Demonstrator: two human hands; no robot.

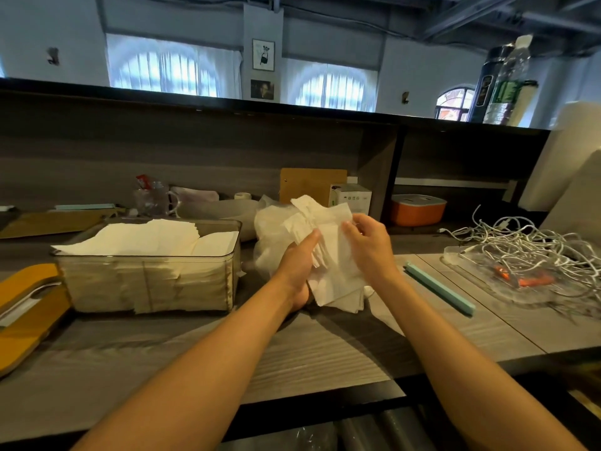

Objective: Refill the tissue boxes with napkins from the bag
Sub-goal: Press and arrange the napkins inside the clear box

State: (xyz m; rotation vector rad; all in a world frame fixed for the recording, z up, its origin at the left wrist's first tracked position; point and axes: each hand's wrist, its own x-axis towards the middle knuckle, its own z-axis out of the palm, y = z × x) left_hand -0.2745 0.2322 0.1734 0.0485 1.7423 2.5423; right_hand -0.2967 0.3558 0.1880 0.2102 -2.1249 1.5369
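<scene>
A clear tissue box stands left of centre on the counter, heaped with white napkins above its rim. Right of it sits a crumpled clear plastic bag. In front of the bag my left hand grips a loose bundle of white napkins from below. My right hand pinches the bundle's right edge near the top. More napkins hang down under the hands, touching the counter.
A yellow lid lies at the left edge. A teal strip lies right of my hands, beyond it a clear tray with tangled white cables. An orange container sits in the shelf niche. Cups and boxes line the back.
</scene>
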